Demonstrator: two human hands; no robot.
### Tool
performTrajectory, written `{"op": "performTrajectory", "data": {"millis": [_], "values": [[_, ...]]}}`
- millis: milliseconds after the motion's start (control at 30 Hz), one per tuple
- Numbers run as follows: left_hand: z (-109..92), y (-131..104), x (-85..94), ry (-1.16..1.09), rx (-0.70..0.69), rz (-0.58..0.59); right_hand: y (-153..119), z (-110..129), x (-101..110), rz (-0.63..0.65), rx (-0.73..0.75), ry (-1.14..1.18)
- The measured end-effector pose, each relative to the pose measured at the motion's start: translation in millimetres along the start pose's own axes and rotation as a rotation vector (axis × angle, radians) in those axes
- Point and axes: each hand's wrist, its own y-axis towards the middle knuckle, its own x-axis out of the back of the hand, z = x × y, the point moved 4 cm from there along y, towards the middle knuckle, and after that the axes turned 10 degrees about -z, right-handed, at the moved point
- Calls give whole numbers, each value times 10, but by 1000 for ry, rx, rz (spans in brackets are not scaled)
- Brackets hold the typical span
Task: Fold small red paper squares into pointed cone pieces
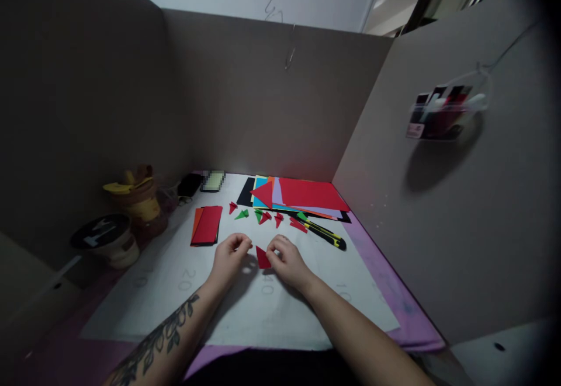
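My right hand (287, 260) pinches a small red piece of paper (262, 257) by its right edge, just above the white sheet. Close by on the left, my left hand (230, 257) has its fingers curled together near the paper's left side. Whatever lies between those fingertips, if anything, is too small to name. Beyond both hands is a loose row of small folded paper pieces, among them a red one (279, 219) and a green one (242, 215). A yellow and black box cutter (324, 234) lies to their right.
Coloured paper sheets (311, 194) are stacked at the back right, with a red paper triangle (263, 194) on them. Red and orange cards (207, 225) lie left. Containers (107, 239) stand by the left wall, and a pouch (442, 114) hangs on the right wall.
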Motion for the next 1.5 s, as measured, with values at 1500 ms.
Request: {"op": "performTrajectory", "data": {"millis": [1500], "values": [[-26,-169,-207,53,-52,294,43,-101,6,-164,-234,262]]}}
